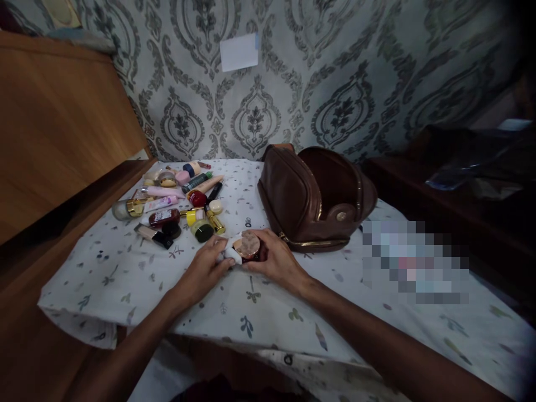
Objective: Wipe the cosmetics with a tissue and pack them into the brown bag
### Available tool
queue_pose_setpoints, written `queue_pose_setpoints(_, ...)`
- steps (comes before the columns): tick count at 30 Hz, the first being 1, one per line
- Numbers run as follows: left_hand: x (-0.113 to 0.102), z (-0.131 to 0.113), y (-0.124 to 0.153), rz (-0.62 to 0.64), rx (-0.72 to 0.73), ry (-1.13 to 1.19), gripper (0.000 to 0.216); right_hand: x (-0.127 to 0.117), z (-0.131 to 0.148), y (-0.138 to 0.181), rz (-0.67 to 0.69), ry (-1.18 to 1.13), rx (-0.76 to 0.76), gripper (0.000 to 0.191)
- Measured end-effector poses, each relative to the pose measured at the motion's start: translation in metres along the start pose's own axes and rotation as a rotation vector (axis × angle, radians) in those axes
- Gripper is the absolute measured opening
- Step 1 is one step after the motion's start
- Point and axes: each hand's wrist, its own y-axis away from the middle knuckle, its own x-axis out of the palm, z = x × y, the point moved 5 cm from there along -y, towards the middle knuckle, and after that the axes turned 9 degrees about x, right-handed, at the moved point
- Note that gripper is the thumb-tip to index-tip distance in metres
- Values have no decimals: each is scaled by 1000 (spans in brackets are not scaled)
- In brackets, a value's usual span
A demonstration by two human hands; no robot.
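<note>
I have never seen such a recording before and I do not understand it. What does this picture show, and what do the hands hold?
There is no machine: a person works with two bare hands. The only picture comes from a camera on the person's head, looking forward and down. The left hand grips a white thing, too unclear to name; the right hand holds a round item against it. Beneath is a printed cloth. Cosmetics lie beyond, to the left, and an open brown bag stands to the right.

Bag (288, 192) right of cosmetics (168, 201), both on tablecloth (238, 195).
</note>
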Motion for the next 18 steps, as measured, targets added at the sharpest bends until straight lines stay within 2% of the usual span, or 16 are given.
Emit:
queue_pose_setpoints(4,-3,3,0,-36,10,28,12,-1,3,0,5,-54,-22,58)
queue_pose_setpoints(9,-7,3,-1,-63,15,50,17,-1,4,-2,79,-89,-65,58)
queue_pose_setpoints(13,-8,2,-2,-75,8,83,17,-1,5,-2,114,-104,-141,60)
queue_pose_setpoints(18,-5,11,1,-68,-82,226,27,-1,9,0,153,-108,-242,66)
